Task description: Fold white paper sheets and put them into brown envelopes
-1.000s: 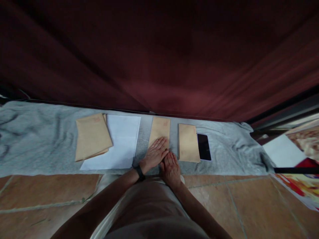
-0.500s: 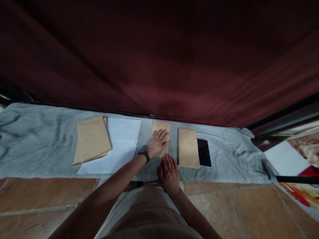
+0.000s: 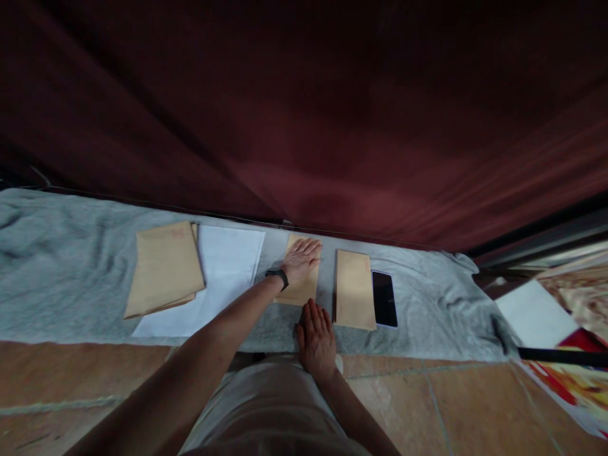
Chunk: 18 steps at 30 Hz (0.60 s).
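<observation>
My left hand (image 3: 301, 258), with a dark band on its wrist, lies flat on a brown paper envelope (image 3: 304, 290) in the middle of the grey cloth. Its fingers are stretched out and cover much of the upper part. My right hand (image 3: 316, 339) rests palm down just below, fingers extended, with the tips at the envelope's lower right edge. To the right lies a stack of brown envelopes (image 3: 354, 291). On the left, a few larger brown envelopes (image 3: 166, 269) overlap white paper sheets (image 3: 228, 266).
A dark phone (image 3: 384, 299) lies beside the right stack. The grey cloth (image 3: 427, 310) covers a long narrow surface below a dark red curtain (image 3: 304, 126). Tiled floor (image 3: 394, 405) shows in front. A white sheet (image 3: 536, 315) and colourful printed material (image 3: 577, 386) are at far right.
My left hand has slid up the envelope, its fingers now straighter and nearer the top edge. My right hand stays about where it was. The whole view has shifted slightly.
</observation>
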### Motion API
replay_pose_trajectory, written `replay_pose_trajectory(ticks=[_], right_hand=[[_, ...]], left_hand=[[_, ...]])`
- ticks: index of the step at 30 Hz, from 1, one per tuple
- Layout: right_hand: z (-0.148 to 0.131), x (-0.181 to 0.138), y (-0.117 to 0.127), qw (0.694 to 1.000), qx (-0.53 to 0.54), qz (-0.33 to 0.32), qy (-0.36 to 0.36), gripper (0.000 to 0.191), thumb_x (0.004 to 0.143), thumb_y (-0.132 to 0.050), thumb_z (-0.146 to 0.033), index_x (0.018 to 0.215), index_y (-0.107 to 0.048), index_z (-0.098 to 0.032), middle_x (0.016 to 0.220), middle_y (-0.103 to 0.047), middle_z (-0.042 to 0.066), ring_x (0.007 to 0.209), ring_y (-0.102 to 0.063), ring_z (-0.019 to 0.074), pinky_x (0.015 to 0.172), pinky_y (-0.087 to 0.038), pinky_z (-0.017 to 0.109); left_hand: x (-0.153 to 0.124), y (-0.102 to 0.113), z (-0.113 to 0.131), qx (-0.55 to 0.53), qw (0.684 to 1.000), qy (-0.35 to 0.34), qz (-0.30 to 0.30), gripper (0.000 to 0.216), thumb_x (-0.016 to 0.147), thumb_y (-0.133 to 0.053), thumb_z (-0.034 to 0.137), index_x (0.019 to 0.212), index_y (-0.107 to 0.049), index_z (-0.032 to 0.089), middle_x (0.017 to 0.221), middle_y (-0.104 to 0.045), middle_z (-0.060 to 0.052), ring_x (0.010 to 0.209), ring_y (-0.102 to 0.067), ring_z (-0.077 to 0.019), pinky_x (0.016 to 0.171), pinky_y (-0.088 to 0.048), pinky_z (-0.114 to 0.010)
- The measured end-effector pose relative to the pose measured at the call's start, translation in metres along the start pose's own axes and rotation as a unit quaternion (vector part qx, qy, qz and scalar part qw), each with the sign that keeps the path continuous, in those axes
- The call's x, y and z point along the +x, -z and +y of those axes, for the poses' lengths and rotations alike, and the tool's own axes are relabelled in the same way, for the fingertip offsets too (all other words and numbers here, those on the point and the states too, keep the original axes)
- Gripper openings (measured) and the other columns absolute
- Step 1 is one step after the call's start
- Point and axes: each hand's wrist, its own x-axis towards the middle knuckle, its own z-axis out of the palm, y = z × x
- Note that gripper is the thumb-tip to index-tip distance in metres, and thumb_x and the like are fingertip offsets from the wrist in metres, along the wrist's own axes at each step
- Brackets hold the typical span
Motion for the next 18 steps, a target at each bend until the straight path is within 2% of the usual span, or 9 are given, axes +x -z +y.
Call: replay_pose_trajectory(ticks=[6,10,18], right_hand=[[-0.003,0.001,0.001,1.000,0.006,0.002,-0.013,0.054,0.104,-0.043,-0.023,0.155,-0.046,-0.008,0.160,-0.048,0.017,0.150,-0.043,0.0279,0.124,-0.035,0.048],[-0.004,0.001,0.003,1.000,0.009,0.004,-0.012,0.054,0.103,-0.045,-0.024,0.155,-0.046,-0.008,0.158,-0.050,0.017,0.150,-0.043,0.0282,0.124,-0.035,0.048],[-0.002,0.000,0.002,1.000,0.018,0.012,-0.008,0.053,0.104,-0.044,-0.024,0.153,-0.047,-0.006,0.154,-0.054,0.019,0.149,-0.044,0.0290,0.123,-0.037,0.050]], left_hand=[[-0.023,-0.002,-0.006,-0.020,0.998,-0.063,-0.007,0.059,0.108,-0.030,0.044,0.160,-0.038,0.019,0.168,-0.037,-0.007,0.158,-0.025,-0.0198,0.130,-0.015,-0.042],[-0.039,-0.003,-0.005,-0.037,0.996,-0.075,-0.015,0.059,0.108,-0.032,0.046,0.161,-0.037,0.020,0.168,-0.037,-0.008,0.158,-0.025,-0.0184,0.130,-0.016,-0.040],[-0.083,0.001,0.003,-0.046,0.991,-0.114,-0.052,0.056,0.109,-0.032,0.044,0.162,-0.034,0.027,0.169,-0.035,-0.001,0.159,-0.021,-0.0148,0.130,-0.011,-0.037]])
